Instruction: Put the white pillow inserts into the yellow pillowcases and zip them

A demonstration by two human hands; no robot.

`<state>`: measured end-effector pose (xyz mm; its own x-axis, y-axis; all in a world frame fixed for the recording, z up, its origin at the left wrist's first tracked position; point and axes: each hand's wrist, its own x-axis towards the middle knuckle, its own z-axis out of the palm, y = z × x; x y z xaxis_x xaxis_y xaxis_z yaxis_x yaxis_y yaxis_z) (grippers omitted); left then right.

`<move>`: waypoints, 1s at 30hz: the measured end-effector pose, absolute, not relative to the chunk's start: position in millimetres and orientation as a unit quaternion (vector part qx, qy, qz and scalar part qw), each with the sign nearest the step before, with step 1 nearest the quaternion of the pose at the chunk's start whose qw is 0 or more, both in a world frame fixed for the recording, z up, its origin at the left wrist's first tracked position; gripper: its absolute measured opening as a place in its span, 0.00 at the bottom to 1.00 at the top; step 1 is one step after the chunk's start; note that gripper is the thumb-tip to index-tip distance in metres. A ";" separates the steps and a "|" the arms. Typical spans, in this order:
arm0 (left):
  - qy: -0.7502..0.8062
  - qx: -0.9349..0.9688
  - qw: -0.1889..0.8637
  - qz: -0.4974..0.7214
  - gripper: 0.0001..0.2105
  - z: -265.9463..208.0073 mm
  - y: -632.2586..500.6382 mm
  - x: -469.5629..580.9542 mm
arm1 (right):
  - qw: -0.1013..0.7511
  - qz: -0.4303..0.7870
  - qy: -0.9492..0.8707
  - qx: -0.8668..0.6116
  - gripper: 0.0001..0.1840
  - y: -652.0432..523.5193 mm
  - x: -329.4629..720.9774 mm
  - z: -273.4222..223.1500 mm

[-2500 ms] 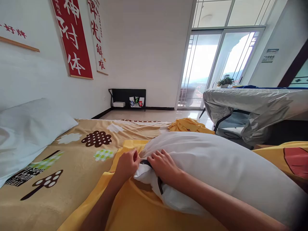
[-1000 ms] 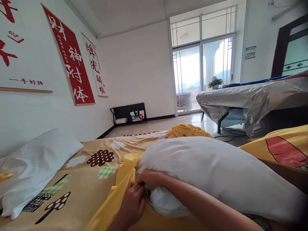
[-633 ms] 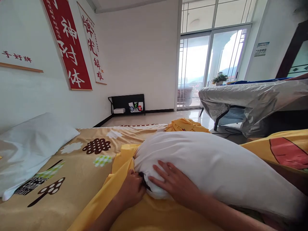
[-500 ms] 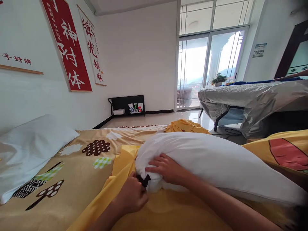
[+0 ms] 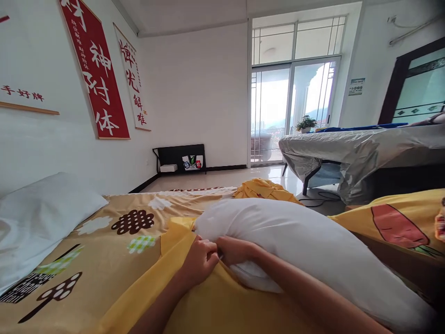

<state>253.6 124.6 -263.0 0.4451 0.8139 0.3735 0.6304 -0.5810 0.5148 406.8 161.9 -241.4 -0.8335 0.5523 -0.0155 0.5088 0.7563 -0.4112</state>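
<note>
A plump white pillow [image 5: 278, 232] lies across the yellow cloth cover [image 5: 215, 306], its near-left end by my hands. My left hand [image 5: 200, 260] is closed on the cover's gathered edge, at the pillow's left end. Right beside it, my right hand [image 5: 236, 250] is closed too, its fingers curled at the raised edge of the same cover, with the wrist against the pillow. The fingertips of both hands are partly hidden.
Brown patterned bedding [image 5: 100, 250] spreads out on the left, with another white pillow [image 5: 45, 218] on it. A bunched yellow cloth [image 5: 264, 189] lies beyond the pillow. Yellow fabric with a red patch [image 5: 399, 225] is at right. A plastic-covered table [image 5: 347, 144] stands behind; someone's arm [image 5: 427, 119] rests there.
My right hand has come off the pillow's top, down and beside my left hand, closing at the cover's edge. The black patch on the pillow end is now hidden. The view has shifted slightly.
</note>
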 end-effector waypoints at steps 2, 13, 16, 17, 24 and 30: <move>0.451 0.824 0.198 0.279 0.09 -271.9 124.0 238.4 | 0.088 0.150 -0.944 -0.280 0.20 144.2 424.9 -236.2; 0.437 0.865 0.147 0.201 0.11 -283.8 113.5 238.9 | 0.179 -0.400 -0.845 -0.305 0.33 101.1 501.7 -303.3; 0.398 0.900 0.071 0.161 0.13 -276.6 96.9 260.2 | 0.163 -0.311 -0.896 -0.273 0.27 131.8 488.3 -279.8; 0.381 0.912 0.044 0.144 0.12 -273.8 91.3 270.0 | 0.155 -0.268 -0.909 -0.279 0.26 140.3 481.0 -267.5; 0.373 0.917 -0.032 0.139 0.11 -248.9 81.7 323.5 | 0.133 0.017 -0.934 -0.332 0.27 163.3 454.5 -228.3; 0.388 0.911 0.014 0.138 0.05 -253.8 86.6 283.1 | 0.082 0.095 -0.959 -0.253 0.12 150.3 477.0 -266.6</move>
